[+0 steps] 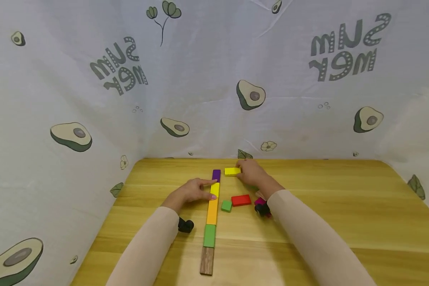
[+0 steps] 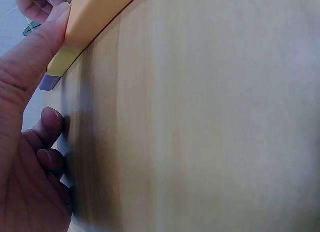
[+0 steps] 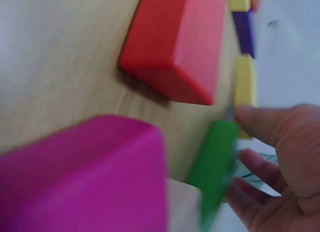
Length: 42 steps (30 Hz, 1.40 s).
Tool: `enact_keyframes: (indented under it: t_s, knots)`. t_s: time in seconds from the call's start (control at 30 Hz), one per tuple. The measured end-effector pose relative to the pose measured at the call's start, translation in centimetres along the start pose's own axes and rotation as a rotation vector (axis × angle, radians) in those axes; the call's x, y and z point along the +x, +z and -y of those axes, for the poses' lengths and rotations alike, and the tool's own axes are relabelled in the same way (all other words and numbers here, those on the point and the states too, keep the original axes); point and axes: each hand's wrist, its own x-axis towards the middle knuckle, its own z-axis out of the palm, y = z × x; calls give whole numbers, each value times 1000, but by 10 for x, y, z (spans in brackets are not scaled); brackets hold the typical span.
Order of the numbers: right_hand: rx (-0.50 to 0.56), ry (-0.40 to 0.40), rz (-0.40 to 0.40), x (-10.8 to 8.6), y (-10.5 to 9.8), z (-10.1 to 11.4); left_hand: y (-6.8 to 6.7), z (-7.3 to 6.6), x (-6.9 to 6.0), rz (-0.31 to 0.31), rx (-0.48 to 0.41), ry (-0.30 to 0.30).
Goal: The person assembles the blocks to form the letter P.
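Observation:
A straight row of blocks runs away from the near side: dark brown [image 1: 207,260], green [image 1: 209,235], orange [image 1: 212,211], yellow [image 1: 215,190] and purple [image 1: 216,175]. My left hand [image 1: 191,191] lies at the row's left, its index finger and thumb extended and touching near the two ends of the row's yellow block. In the left wrist view, the other fingers curl loosely beside the row. Right of the purple block, my right hand [image 1: 251,172] pinches the right end of another yellow block [image 1: 231,171]. Its index fingertip is hidden in the right wrist view.
A small green block [image 1: 227,205] and a red block [image 1: 241,200] lie right of the row. A magenta block [image 3: 100,177], a pale block [image 3: 183,204] and a longer green block [image 3: 215,154] sit under the right forearm. A printed curtain [image 1: 207,99] borders the wooden table [image 1: 343,206].

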Motion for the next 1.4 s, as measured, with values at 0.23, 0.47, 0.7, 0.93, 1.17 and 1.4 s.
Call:
enact_keyframes:
  t_s: [0.23,0.47,0.7,0.93,1.17,1.4]
  knots:
    - [21,78,-75,18,9,1,2,-1,0,0,-3,-4]
    - [-4,95,-70,24,9,9,0,-2,-1,2,7,-11]
    - [-6,112,-64,24,10,7,-1,-5,-4,-3,-22,-33]
    - [-34,86,-75,21,7,11,-1,-5,-3,-5,-17,-28]
    - [4,87,-74,20,7,9,-1,-3,-1,-2,-19,-27]
    - [0,88,-69,19,9,1,0,-2,0,-4,-25,-39]
